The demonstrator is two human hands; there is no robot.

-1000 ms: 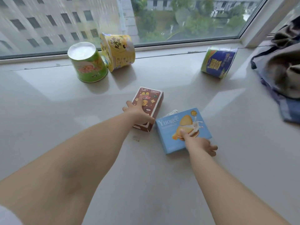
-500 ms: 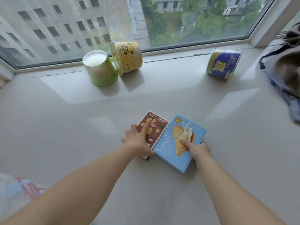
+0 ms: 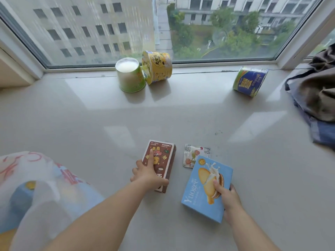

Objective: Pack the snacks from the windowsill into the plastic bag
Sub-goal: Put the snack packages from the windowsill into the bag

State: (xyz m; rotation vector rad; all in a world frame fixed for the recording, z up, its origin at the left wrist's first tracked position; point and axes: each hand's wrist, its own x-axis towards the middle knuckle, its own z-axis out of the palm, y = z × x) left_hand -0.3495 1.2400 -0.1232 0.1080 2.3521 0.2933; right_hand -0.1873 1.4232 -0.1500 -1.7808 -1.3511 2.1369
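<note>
**Two boxes in my hands, three cups by the glass**

The wide pale stone windowsill carries everything. At its left edge, close to me, lies the translucent white plastic bag with red and blue print; through its film I make out a blue shape with a yellow spot and something orange lower down, but I cannot tell what they are or how many. At the far right sits a heap of brown and blue cloth.

Two flat cardboard boxes lie near me, apart from each other. My right hand is clamped on the light blue biscuit box marked Yuogee, thumb on its printed face, fingers wrapped under its right edge; the box is tilted up off the sill. My left hand rests on the brown rectangular snack box with cartoon print, forefinger stretched along the top, thumb against its near right side, the other fingers curled at the left edge.

Three paper cups stand back near the window: a green one upside down, a yellow one on its side touching it, and a blue and green one tipped over, well to the right.

One small white sachet printed with fruit lies flat between the boxes, its near corner hidden behind the blue box.
</note>
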